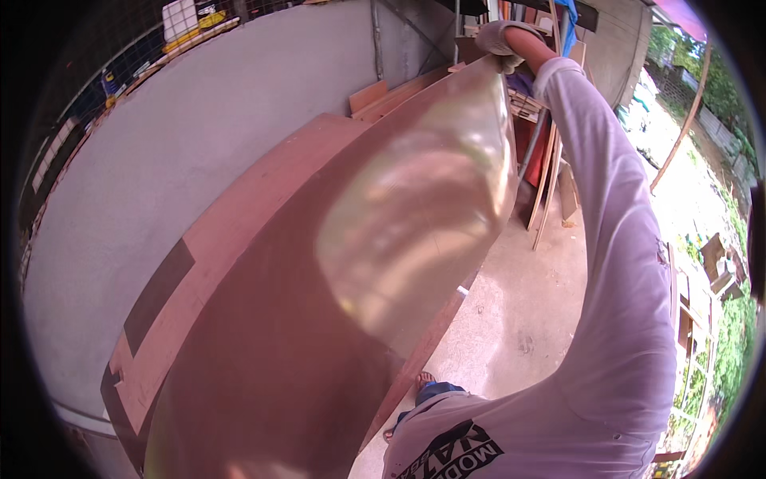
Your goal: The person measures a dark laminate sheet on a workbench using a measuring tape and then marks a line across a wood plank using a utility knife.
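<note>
Currently: one sheet [263, 343], large, glossy brown, aslant between the pink board [255, 199] and me. Right hand [500, 38], gloved, closed over its far top corner. Left hand: out of frame; its hold I cannot tell. Risks, in my judgement: slipping, from the slick face; tipping, from a corner-only hold; a struck foot [427, 377], standing close.

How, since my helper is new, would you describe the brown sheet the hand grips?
Find the long grey wall, then the dull pinkish board along it. Nearer is the brown sheet, its far end in the gloved right hand, set apart by its bright, glossy reflections.
</note>
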Action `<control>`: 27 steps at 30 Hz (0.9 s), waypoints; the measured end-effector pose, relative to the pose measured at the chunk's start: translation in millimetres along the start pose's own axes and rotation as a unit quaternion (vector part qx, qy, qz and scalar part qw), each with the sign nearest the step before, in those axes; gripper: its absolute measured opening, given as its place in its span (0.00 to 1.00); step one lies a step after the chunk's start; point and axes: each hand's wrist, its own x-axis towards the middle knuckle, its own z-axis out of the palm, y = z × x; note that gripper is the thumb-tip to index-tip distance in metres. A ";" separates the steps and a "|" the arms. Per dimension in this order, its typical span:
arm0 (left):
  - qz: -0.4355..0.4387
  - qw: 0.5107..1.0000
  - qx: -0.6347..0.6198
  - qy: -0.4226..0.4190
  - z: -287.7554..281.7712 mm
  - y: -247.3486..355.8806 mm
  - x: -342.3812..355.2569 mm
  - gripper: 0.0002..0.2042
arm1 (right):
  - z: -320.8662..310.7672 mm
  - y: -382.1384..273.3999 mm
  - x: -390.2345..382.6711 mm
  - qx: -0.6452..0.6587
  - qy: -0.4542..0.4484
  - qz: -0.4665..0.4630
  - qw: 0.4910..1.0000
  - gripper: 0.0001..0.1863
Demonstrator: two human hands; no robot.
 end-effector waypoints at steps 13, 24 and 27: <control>-0.045 0.983 0.109 -0.139 143.6 1.1 149.6 0.26 | 218.9 -61.1 85.5 -0.022 0.238 -0.013 0.971 0.17; -0.127 0.972 0.154 -0.123 139.1 -2.1 162.1 0.25 | 388.2 -165.9 96.6 0.058 0.206 -0.124 0.969 0.14; -0.131 0.973 0.145 -0.120 136.5 -8.4 159.0 0.25 | 418.0 -141.1 85.4 0.114 0.228 -0.200 0.946 0.14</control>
